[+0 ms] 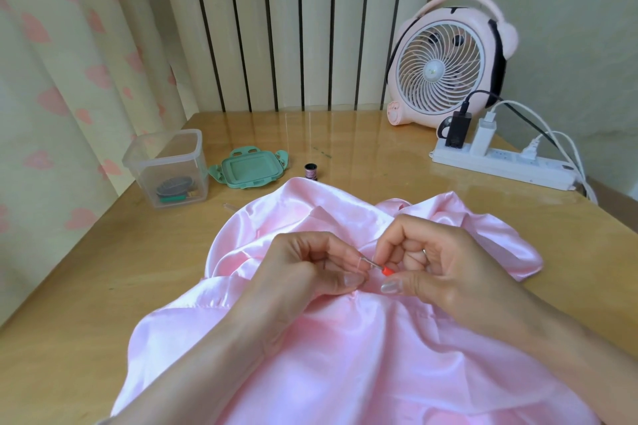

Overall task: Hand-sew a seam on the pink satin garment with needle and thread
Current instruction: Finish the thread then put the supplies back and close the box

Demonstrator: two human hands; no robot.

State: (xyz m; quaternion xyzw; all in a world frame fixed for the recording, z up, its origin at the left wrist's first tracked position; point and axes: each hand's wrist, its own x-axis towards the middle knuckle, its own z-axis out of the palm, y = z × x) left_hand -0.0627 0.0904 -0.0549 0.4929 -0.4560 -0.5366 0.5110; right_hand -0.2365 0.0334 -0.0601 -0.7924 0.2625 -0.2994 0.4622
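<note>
Both hands pinch at one small needle over bunched satin

The left hand (310,266) and the right hand (445,266) are both curled, thumb against forefinger. They meet on a slim metal needle (373,264) with an orange-red end; whether it is a needle or a pin I cannot tell, and any thread is too fine to see. It sits just above a fold of the pink satin garment (345,355), which is heaped on the wooden table (103,269). The satin looks light, limp and slippery, so it is likely best pinched close beside the seam and kept taut. The thread spool (311,171), green lid (250,171) and clear box (165,166) stand well apart behind.
</note>
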